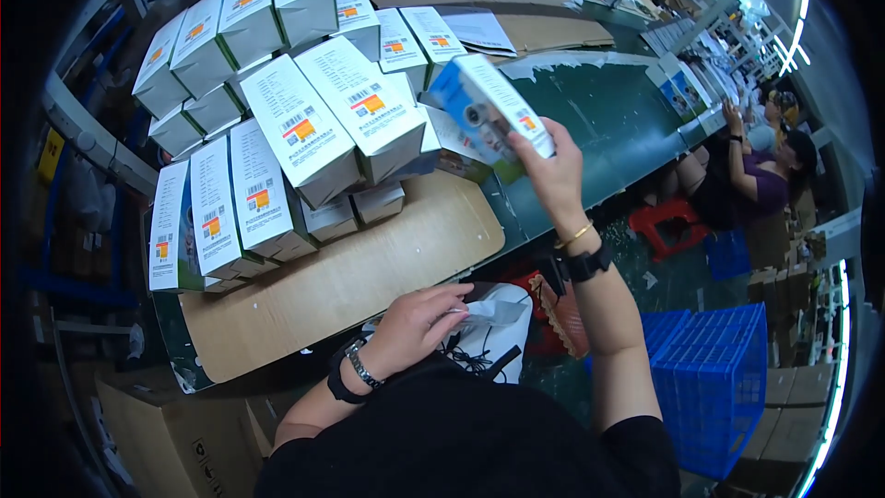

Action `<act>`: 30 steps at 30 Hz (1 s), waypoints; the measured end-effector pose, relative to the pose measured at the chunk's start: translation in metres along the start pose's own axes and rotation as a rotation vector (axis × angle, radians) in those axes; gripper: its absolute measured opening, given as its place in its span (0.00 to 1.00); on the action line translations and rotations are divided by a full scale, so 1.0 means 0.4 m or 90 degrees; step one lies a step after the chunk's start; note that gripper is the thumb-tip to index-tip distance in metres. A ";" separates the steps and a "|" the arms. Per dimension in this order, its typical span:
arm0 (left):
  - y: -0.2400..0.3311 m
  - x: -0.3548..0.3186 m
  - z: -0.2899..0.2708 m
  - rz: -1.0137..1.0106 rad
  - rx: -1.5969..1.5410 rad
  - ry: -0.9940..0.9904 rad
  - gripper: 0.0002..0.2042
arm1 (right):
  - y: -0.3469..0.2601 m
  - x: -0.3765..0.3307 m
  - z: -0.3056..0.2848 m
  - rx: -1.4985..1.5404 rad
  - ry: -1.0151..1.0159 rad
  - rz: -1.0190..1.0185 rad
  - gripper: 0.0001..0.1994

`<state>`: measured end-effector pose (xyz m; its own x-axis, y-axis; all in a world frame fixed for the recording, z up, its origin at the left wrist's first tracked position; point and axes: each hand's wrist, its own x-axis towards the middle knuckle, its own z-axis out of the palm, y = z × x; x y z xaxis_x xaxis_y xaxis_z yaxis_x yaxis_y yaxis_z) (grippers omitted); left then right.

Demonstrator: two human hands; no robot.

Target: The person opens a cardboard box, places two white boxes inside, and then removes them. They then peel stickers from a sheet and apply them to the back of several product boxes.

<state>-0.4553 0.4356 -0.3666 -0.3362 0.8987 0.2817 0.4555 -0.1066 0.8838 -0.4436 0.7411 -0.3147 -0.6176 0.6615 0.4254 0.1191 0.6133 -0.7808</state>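
Over the right part of the bench, my right hand [555, 166] is closed on a box [489, 115]. The box is white on its narrow side, with an orange sticker, and its broad side is a blue and green picture. It is held tilted, close to the stacked boxes. My left hand [419, 321] is low in front of my body, fingers drawn together around something pale that I cannot make out. Just beside it lies a white plastic bag [502, 318] with dark cords. Stacked white boxes [300, 124] with orange stickers fill the bench's left side.
Beneath the stack lies a brown cardboard sheet [433, 231] on the green bench [590, 120]. A blue crate [710, 387] stands on the floor at right, with a red stool [666, 226] beyond it. Another person [761, 171] sits at the far right. An open carton [175, 433] is lower left.
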 end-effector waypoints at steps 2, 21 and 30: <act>-0.011 0.001 -0.008 -0.008 -0.007 0.004 0.06 | -0.006 0.046 0.014 0.014 0.003 -0.004 0.31; -0.009 0.015 -0.020 0.025 -0.010 0.007 0.06 | -0.038 0.165 0.132 -0.149 -0.193 -0.095 0.49; -0.010 0.024 0.000 0.080 -0.010 -0.025 0.06 | 0.086 0.022 -0.027 -0.211 -0.296 -0.093 0.44</act>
<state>-0.4604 0.4446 -0.3676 -0.2449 0.8938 0.3757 0.4783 -0.2257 0.8487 -0.4366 0.7725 -0.3329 -0.9132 0.3473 0.2133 0.1980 0.8354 -0.5127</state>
